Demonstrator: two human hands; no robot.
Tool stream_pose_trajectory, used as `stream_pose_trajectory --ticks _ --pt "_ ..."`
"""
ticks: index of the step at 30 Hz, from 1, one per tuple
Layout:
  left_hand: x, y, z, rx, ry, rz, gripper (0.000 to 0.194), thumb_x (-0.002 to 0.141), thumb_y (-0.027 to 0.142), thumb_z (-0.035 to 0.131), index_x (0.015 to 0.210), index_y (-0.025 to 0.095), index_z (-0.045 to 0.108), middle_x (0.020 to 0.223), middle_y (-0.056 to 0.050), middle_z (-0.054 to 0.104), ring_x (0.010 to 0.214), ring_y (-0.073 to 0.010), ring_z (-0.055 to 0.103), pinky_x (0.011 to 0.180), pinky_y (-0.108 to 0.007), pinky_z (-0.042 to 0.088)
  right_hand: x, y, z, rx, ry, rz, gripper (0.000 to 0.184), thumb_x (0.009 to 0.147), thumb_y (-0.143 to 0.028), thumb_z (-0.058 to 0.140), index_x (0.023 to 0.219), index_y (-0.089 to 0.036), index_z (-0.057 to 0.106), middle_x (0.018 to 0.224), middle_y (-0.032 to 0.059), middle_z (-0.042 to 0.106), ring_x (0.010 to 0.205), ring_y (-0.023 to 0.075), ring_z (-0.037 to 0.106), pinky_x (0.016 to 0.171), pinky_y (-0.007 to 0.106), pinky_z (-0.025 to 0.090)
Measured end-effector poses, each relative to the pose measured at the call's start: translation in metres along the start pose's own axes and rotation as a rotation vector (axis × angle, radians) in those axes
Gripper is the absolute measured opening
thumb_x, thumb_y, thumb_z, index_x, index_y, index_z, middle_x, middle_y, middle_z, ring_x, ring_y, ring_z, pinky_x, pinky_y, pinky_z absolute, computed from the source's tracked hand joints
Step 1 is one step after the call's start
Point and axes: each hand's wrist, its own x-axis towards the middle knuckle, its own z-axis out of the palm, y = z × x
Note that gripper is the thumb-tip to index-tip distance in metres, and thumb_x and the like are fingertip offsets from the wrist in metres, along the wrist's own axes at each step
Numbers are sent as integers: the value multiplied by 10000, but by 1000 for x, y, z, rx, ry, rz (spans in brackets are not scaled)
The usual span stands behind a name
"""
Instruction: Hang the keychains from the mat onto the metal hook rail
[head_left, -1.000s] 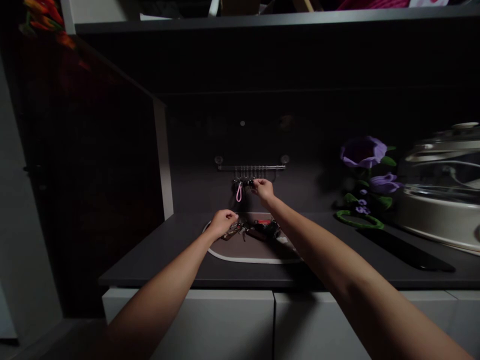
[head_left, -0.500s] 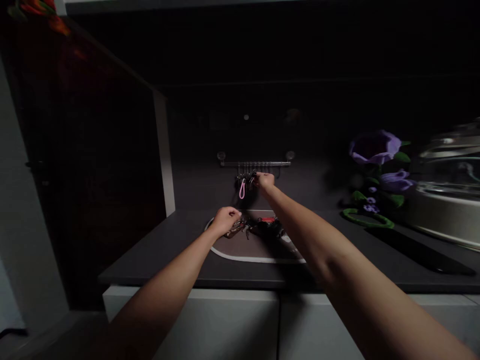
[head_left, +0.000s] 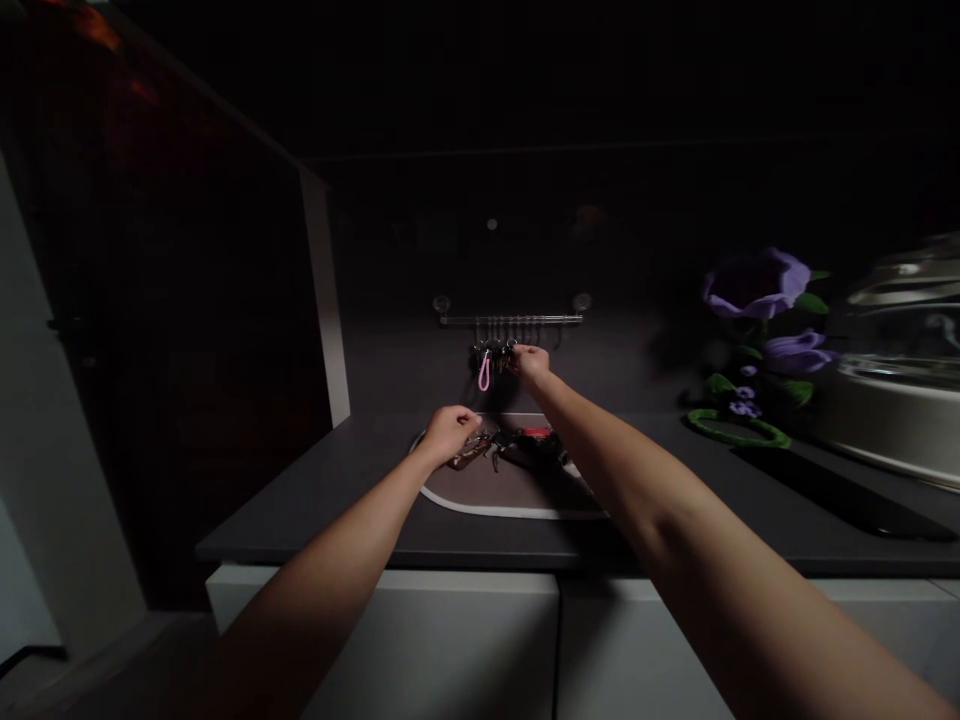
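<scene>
My right hand [head_left: 531, 362] is raised to the wall, its fingertips pinched on a bunch of keys [head_left: 511, 347] below a clear rail [head_left: 517, 320] with several hooks. Left of those fingers, other keys hang from the rail, among them a pink strap loop [head_left: 484, 372]. Lower down, my left hand [head_left: 448, 433] hovers over the left part of a brown mat [head_left: 495, 497] with a pale rim. Its fingers are curled together, and nothing shows between them. Dark small items and a red item [head_left: 536, 433] lie on the mat, partly hidden by my right arm.
The mat lies on a dark countertop [head_left: 315, 500] above white cabinet fronts [head_left: 450, 640]. To the right are purple flowers [head_left: 757, 285], a green ring [head_left: 739, 430], a flat black object [head_left: 847, 490] and a large glass-topped pot [head_left: 900, 400]. A side panel [head_left: 324, 300] stands at left.
The view has tilted slightly, so the counter sits a little higher. My right hand stays at the hanging keys, with a ring now showing above its fingertips. My left hand has barely moved.
</scene>
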Motion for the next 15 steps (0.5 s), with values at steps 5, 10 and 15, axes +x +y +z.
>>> stream_pose_trajectory --ticks 5,10,15 --pt "1 -2 0 -28 -1 1 206 707 292 518 684 116 623 609 -27 603 551 -110 507 549 -224 363 -2 -1 -3 -33 -53 5 142 753 -64 427 650 -151 471 479 -52 459 424 49 443 490 173 419" --pt "2 -4 0 -56 4 6 197 706 285 519 672 117 616 600 -23 600 542 -104 504 553 -222 370 -6 -4 -7 -56 -109 24 124 744 -63 418 674 -148 474 498 -55 457 436 44 449 505 173 423" --pt "2 -3 -1 -79 15 -2 173 696 264 529 670 117 617 591 -17 598 527 -99 493 542 -219 369 -13 -8 -11 -79 -190 44 121 719 -45 415 714 -150 476 532 -49 477 472 50 476 550 196 448"
